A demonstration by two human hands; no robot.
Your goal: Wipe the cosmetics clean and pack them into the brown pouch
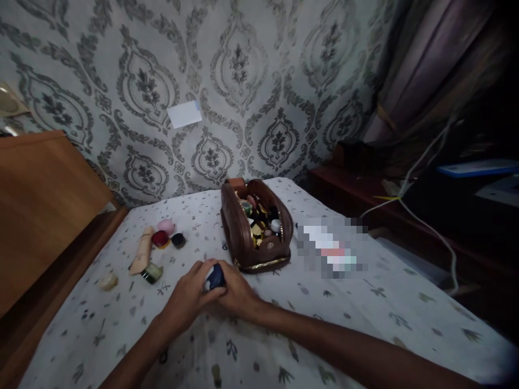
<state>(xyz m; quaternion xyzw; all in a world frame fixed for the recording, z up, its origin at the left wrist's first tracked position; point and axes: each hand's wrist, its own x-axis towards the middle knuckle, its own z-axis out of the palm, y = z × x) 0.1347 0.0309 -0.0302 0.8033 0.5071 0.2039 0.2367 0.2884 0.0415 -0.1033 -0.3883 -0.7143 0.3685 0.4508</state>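
Both my hands are closed around a small dark blue and whitish container (pixel 216 276), held just above the bed in front of an open brown bag. My left hand (pixel 193 289) grips it from the left, and my right hand (pixel 241 296) wraps it from the right; the fingers hide much of it. The brown bag (pixel 235 229) stands unzipped, with several small jars and bottles inside. To the left lie a beige tube (pixel 142 251), a pink round item (pixel 166 226), a red jar (pixel 160 239), a small black jar (pixel 178 240) and a greenish glass bottle (pixel 152 273).
A small cream-coloured item (pixel 108 281) lies at the far left of the patterned sheet (pixel 324 329). Right of the bag is a blurred-out rectangular item (pixel 332 246). A wooden board (pixel 48 205) borders the left side; a white cable (pixel 436 237) hangs at the right.
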